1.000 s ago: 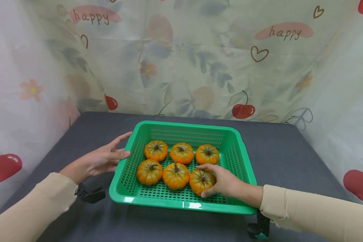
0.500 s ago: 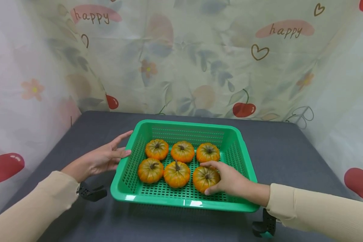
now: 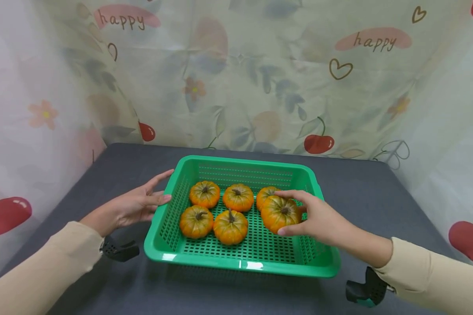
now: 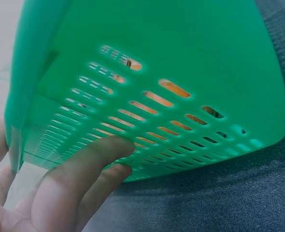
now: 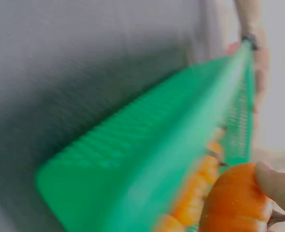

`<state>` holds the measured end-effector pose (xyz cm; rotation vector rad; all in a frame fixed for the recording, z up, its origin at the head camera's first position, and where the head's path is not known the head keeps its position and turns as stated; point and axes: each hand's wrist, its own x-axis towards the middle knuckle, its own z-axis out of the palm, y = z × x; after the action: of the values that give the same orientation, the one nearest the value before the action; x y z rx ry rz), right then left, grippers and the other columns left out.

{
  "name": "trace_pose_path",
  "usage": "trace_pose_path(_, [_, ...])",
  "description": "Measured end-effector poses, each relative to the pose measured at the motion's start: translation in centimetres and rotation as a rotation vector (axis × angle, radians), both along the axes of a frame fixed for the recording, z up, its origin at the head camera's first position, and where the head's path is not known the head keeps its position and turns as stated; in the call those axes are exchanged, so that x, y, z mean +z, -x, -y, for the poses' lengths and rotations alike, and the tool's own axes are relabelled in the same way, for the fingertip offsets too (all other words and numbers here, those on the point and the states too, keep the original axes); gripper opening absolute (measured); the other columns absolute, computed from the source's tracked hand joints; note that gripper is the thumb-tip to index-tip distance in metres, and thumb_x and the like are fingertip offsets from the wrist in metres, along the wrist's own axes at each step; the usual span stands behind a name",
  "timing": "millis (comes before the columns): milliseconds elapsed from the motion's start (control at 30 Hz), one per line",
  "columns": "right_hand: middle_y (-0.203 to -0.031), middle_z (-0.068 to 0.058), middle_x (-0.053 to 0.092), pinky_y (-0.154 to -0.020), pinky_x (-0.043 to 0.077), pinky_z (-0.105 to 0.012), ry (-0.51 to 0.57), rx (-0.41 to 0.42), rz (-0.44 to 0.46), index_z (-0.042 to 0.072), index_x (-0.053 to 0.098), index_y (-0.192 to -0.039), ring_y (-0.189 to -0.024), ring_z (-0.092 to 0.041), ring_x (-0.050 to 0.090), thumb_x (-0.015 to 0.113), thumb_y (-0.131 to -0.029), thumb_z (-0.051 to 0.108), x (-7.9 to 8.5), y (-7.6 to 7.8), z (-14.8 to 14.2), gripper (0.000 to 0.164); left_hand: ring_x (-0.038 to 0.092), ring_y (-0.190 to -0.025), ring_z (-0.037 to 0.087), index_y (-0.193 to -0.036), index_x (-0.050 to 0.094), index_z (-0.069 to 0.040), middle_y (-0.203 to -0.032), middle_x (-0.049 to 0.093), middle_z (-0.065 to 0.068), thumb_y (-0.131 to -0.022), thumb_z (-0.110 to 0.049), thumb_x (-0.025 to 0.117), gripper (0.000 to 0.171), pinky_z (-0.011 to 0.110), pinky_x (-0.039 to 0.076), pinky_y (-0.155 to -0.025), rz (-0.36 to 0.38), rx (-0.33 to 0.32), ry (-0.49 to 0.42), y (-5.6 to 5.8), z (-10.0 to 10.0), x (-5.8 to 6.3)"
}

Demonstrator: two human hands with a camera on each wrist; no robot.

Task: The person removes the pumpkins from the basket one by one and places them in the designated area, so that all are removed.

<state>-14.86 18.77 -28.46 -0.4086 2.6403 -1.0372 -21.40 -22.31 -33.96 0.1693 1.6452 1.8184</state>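
Note:
Small orange pumpkins stand in two rows inside a green perforated plastic basket [image 3: 239, 264]. My right hand [image 3: 319, 215] holds one pumpkin [image 3: 280, 214] between thumb and fingers, raised above the basket floor at the right side. In the head view it partly covers the back-right pumpkin [image 3: 263, 195]. The right wrist view shows the thumb [image 5: 277, 186] pressed on the held pumpkin [image 5: 236, 203]. My left hand [image 3: 135, 205] grips the basket's left rim, thumb over the edge. In the left wrist view, its fingers [image 4: 79, 169] lie along the slotted outer wall [image 4: 171, 43].
The basket stands on a dark grey table [image 3: 362, 192]. Still inside are a front-left pumpkin [image 3: 196, 222], a front-middle pumpkin [image 3: 230, 228], a back-left pumpkin [image 3: 204, 194] and a back-middle pumpkin [image 3: 238, 198]. Printed cloth [image 3: 236, 87] hangs behind and at both sides.
My right hand has lifted the front-right pumpkin from its spot in the row and moved it up and to the right. The left hand has stayed at the basket's rim.

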Motion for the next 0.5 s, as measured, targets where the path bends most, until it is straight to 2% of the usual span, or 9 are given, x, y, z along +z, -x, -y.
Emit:
trace_pose_path(133, [-0.15, -0.015, 0.037, -0.08, 0.057, -0.04, -0.002, -0.014, -0.034, 0.023, 0.044, -0.145, -0.123, -0.046, 0.048, 0.081, -0.077, 0.041, 1.6, 0.0, -1.1, 0.079, 0.068, -0.104, 0.023, -0.154, -0.006, -0.042, -0.159, 0.012, 0.023, -0.099, -0.013, 0.056, 0.088, 0.046, 0.056, -0.09, -0.003, 0.003, 0.005, -0.1, 0.0, 0.0])
trace_pose_path(333, [-0.149, -0.013, 0.038, -0.072, 0.057, -0.031, 0.072, -0.031, -0.068, 0.019, 0.041, -0.147, -0.122, -0.041, 0.052, 0.08, -0.08, 0.035, 3.4, 0.0, -2.7, 0.08, 0.068, -0.104, 0.024, -0.153, -0.006, -0.043, -0.16, 0.012, 0.023, -0.099, -0.013, 0.056, 0.088, 0.047, 0.055, -0.09, 0.0, 0.008, 0.01, -0.1, 0.0, 0.1])
trace_pose_path(500, [-0.149, -0.01, 0.037, -0.081, 0.058, -0.03, 0.083, -0.055, -0.12, 0.021, 0.039, -0.149, -0.121, -0.038, 0.052, 0.078, -0.082, 0.033, 4.5, 0.1, -4.2, 0.079, 0.068, -0.104, 0.024, -0.153, -0.006, -0.042, -0.16, 0.012, 0.023, -0.099, -0.013, 0.056, 0.088, 0.047, 0.055, -0.09, 0.0, 0.007, 0.013, -0.1, -0.1, 0.0])
